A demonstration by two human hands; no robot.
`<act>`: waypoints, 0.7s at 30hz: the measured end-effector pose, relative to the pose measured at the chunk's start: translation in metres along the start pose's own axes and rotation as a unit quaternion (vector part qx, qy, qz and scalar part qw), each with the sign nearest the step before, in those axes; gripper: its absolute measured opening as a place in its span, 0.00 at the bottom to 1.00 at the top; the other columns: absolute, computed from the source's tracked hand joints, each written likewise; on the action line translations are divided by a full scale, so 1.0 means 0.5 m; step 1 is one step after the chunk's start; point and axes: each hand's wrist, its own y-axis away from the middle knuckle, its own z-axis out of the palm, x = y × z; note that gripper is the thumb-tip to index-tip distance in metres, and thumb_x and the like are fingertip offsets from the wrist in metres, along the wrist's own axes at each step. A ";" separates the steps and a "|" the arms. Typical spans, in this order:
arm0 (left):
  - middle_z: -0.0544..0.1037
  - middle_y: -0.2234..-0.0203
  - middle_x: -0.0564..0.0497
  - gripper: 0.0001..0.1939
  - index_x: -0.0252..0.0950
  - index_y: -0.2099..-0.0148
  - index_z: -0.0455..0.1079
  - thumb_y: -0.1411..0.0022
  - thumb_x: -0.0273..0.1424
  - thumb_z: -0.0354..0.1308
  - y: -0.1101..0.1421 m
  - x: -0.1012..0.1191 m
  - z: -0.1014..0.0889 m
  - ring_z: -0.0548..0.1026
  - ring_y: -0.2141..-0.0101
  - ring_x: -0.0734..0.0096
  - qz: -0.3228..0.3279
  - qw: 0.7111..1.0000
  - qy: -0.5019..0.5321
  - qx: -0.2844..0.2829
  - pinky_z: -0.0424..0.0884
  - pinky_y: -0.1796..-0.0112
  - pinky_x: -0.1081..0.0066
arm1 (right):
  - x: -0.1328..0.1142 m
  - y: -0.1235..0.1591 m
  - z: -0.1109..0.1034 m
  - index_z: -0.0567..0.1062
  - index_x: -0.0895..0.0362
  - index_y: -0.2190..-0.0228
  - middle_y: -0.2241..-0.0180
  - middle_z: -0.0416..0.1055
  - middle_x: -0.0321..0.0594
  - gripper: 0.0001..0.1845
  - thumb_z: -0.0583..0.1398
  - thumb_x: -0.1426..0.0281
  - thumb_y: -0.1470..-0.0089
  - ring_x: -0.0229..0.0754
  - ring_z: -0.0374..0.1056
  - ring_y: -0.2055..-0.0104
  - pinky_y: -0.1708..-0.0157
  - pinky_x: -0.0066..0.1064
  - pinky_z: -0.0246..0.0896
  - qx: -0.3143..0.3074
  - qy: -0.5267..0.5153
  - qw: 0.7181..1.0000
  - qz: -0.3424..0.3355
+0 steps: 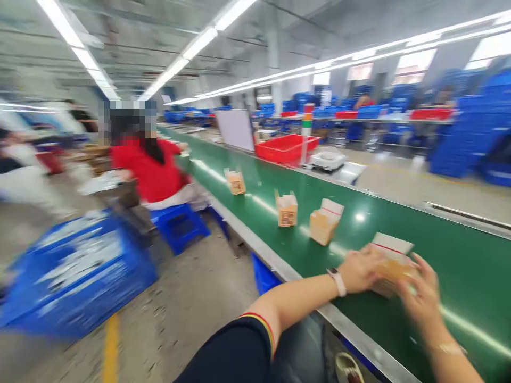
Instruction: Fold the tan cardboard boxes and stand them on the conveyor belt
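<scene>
While the green conveyor belt (451, 234) bears three open boxes (287, 217) farther along, the carton (393, 271) sits on or just above it, clasped between left hand (362, 270) and right hand (423, 291). Shaping it seems the step in hand; the raised flap (393, 243) likely calls next for steady handling.

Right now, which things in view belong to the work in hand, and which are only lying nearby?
Belonging, it seems:
- carton between the left hand and right hand
- three open cartons farther along
- green belt under them

Apparently just nearby:
- red bin beyond the belt
- white board
- blue crate at left
</scene>
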 end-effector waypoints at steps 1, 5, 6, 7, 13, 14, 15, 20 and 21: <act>0.78 0.54 0.45 0.15 0.41 0.49 0.72 0.38 0.32 0.54 -0.003 0.007 -0.004 0.73 0.49 0.54 0.001 1.000 0.028 0.008 0.71 0.49 0.56 | -0.008 0.012 -0.009 0.77 0.45 0.65 0.49 0.67 0.47 0.22 0.60 0.45 0.58 0.58 0.61 0.44 0.42 0.63 0.48 0.001 0.003 1.000 -0.009; 0.80 0.66 0.49 0.17 0.44 0.61 0.76 0.34 0.39 0.45 -0.011 0.021 0.007 0.76 0.54 0.53 0.031 0.988 0.149 0.004 0.67 0.47 0.46 | -0.028 0.053 -0.013 0.76 0.48 0.57 0.49 0.67 0.46 0.25 0.58 0.49 0.52 0.58 0.61 0.45 0.42 0.59 0.53 0.009 0.001 1.000 0.005; 0.80 0.69 0.50 0.17 0.44 0.64 0.76 0.35 0.41 0.46 -0.009 0.022 0.012 0.75 0.54 0.52 0.035 0.985 0.172 0.008 0.67 0.47 0.46 | -0.027 0.062 -0.011 0.75 0.50 0.54 0.48 0.66 0.47 0.27 0.58 0.49 0.51 0.58 0.60 0.44 0.42 0.58 0.53 -0.001 -0.005 1.000 -0.004; 0.79 0.71 0.50 0.17 0.45 0.66 0.76 0.36 0.42 0.47 -0.003 0.020 0.017 0.75 0.54 0.52 0.039 0.981 0.191 0.010 0.67 0.48 0.46 | -0.025 0.071 -0.010 0.74 0.53 0.52 0.47 0.64 0.48 0.28 0.58 0.50 0.49 0.57 0.60 0.43 0.41 0.55 0.53 -0.013 -0.010 1.000 -0.013; 0.79 0.75 0.52 0.14 0.47 0.75 0.73 0.40 0.34 0.50 0.037 -0.027 0.014 0.77 0.59 0.54 0.129 0.982 0.141 0.015 0.74 0.65 0.58 | -0.010 0.112 -0.004 0.71 0.56 0.47 0.43 0.60 0.50 0.31 0.63 0.54 0.48 0.48 0.60 0.42 0.40 0.42 0.57 -0.062 0.064 0.996 -0.008; 0.78 0.76 0.53 0.14 0.47 0.76 0.72 0.41 0.33 0.50 0.039 -0.035 0.011 0.78 0.60 0.55 0.143 0.980 0.138 0.016 0.73 0.67 0.60 | -0.010 0.113 -0.001 0.71 0.56 0.47 0.42 0.59 0.50 0.31 0.64 0.55 0.49 0.47 0.61 0.42 0.41 0.41 0.58 -0.071 0.076 0.995 0.001; 0.78 0.77 0.53 0.13 0.47 0.76 0.71 0.41 0.33 0.50 0.040 -0.040 0.008 0.78 0.61 0.56 0.153 0.979 0.137 0.017 0.73 0.68 0.62 | -0.011 0.114 0.003 0.71 0.56 0.47 0.40 0.57 0.50 0.31 0.65 0.57 0.50 0.46 0.61 0.43 0.41 0.39 0.60 -0.074 0.089 0.993 0.008; 0.75 0.79 0.52 0.16 0.47 0.80 0.68 0.41 0.36 0.49 0.042 -0.041 -0.004 0.76 0.68 0.55 0.145 0.979 0.143 0.030 0.69 0.72 0.62 | -0.032 0.104 0.024 0.76 0.54 0.55 0.38 0.55 0.45 0.20 0.65 0.60 0.48 0.40 0.65 0.47 0.46 0.30 0.64 -0.079 0.166 0.983 0.010; 0.75 0.80 0.52 0.16 0.47 0.80 0.68 0.41 0.37 0.49 0.044 -0.039 -0.005 0.75 0.69 0.55 0.129 0.980 0.148 0.017 0.69 0.72 0.61 | -0.038 0.102 0.025 0.77 0.55 0.57 0.39 0.58 0.45 0.17 0.64 0.61 0.46 0.39 0.66 0.49 0.47 0.28 0.65 -0.086 0.176 0.980 0.009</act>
